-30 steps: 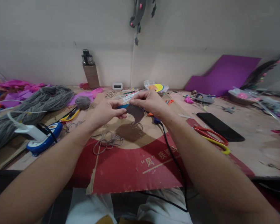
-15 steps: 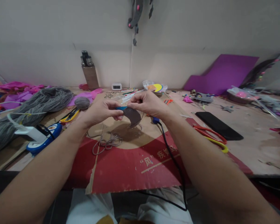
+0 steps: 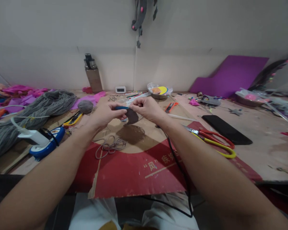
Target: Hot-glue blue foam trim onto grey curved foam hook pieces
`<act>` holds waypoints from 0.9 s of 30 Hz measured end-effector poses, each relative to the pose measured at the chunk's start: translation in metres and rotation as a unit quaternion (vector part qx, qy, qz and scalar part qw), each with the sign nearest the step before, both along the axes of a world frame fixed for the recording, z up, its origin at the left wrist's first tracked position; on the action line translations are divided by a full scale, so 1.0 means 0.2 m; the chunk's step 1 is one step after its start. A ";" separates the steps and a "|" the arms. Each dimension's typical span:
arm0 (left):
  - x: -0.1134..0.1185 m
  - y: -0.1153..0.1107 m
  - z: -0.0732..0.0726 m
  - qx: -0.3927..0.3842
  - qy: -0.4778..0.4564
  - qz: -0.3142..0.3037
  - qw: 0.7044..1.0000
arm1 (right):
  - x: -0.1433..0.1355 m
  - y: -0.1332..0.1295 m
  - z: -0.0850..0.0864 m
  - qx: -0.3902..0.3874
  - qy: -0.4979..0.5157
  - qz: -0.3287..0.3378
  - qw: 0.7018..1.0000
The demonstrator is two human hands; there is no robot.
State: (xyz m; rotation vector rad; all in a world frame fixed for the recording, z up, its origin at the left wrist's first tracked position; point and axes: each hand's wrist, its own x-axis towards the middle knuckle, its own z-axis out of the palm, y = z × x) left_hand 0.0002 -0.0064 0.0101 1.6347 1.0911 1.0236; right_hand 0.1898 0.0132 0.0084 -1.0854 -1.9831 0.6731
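Note:
My left hand (image 3: 110, 114) is closed on a dark grey crescent (image 3: 132, 117) with a blue end (image 3: 122, 108), held above the cardboard. At the top of the crescent, beside the blue part, the fingertips of my right hand (image 3: 145, 108) are pinched together. A thin strand shows between the crescent and my right hand and looks like grey yarn; my fingers mostly hide where it is gripped. Below my left hand, a loose tangle of grey yarn (image 3: 112, 145) lies on the cardboard.
A red-and-tan cardboard sheet (image 3: 134, 172) covers the table's front. Scissors (image 3: 220, 143) and a black phone (image 3: 227, 129) lie right. A black cable (image 3: 175, 153) passes under my right forearm. Left are a yarn ball (image 3: 85, 106), a box cutter (image 3: 73, 118) and a blue power strip (image 3: 48, 145).
The crescent has turned and shifted slightly left, so less of it shows. My right hand has moved a little left and down, uncovering the orange cutter and the scissor blades.

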 end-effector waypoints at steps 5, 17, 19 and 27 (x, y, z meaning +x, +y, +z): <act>0.01 -0.02 0.00 -0.030 -0.006 0.034 0.999 | 0.00 -0.01 0.01 -0.007 0.014 0.023 1.000; 0.02 -0.02 0.01 -0.060 -0.055 0.042 0.996 | -0.01 -0.04 0.01 -0.006 -0.002 0.007 1.000; 0.02 -0.02 0.01 -0.056 -0.059 0.039 0.996 | -0.01 -0.04 0.02 -0.014 -0.003 0.004 1.000; 0.00 -0.01 0.00 -0.057 -0.084 -0.004 0.995 | -0.01 -0.04 0.02 -0.034 0.034 0.026 0.999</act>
